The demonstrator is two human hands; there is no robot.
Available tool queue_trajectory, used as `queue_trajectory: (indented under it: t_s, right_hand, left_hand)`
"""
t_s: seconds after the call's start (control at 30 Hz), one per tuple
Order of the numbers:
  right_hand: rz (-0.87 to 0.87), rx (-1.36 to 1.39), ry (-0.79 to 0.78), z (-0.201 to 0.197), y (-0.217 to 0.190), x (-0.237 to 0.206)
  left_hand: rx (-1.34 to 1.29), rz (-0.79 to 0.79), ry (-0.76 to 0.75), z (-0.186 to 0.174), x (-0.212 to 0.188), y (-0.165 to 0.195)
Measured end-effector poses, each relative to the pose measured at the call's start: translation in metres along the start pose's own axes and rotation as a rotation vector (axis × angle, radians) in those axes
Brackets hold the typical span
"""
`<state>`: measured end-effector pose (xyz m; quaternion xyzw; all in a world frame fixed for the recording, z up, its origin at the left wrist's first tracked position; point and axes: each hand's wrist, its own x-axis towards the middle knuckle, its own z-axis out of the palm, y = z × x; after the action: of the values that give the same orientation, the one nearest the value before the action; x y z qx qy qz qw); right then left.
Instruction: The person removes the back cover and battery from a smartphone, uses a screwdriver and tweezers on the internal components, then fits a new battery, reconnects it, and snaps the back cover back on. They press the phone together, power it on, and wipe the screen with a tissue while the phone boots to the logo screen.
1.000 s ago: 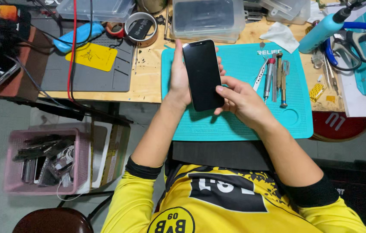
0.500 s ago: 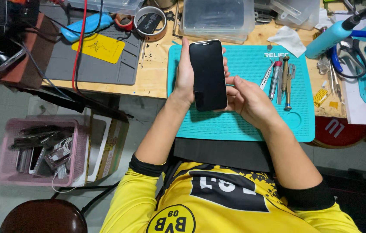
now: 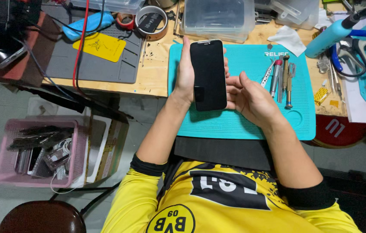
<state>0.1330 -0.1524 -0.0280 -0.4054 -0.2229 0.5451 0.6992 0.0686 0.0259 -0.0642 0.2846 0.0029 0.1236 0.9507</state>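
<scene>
Black phone [image 3: 209, 74] held upright between left hand [image 3: 186, 77] and right hand [image 3: 252, 98] — over teal mat [image 3: 243, 125].

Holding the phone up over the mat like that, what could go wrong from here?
1. The black phone is held above the teal mat, gripped mainly along its edges by the left hand, with the right hand at its side; a slip could drop it onto the mat or table edge.
2. The screwdrivers and tweezers lie loose just beside the right hand; a sweep of the wrist might knock them off.
</scene>
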Motion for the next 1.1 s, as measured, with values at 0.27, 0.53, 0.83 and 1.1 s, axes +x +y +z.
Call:
queue_trajectory:
  t_s: [0.27,0.53,0.83,1.1]
  right_hand:
    - [-0.003,-0.009,0.028,0.001,0.0,-0.004]
    - [-0.632,-1.742,0.674,-0.03,-0.09,-0.012]
    - [-0.42,-2.257,0.761,-0.051,-0.119,0.025]
    - [-0.843,-1.579,0.526,-0.034,-0.109,0.009]
  left_hand:
    - [-0.029,-0.024,-0.015,-0.002,-0.001,0.002]
    - [0.135,-0.016,0.082,0.009,-0.001,0.005]
    - [0.108,-0.085,0.078,0.03,0.021,-0.005]
    - [0.077,-0.068,-0.007,0.02,0.022,-0.021]
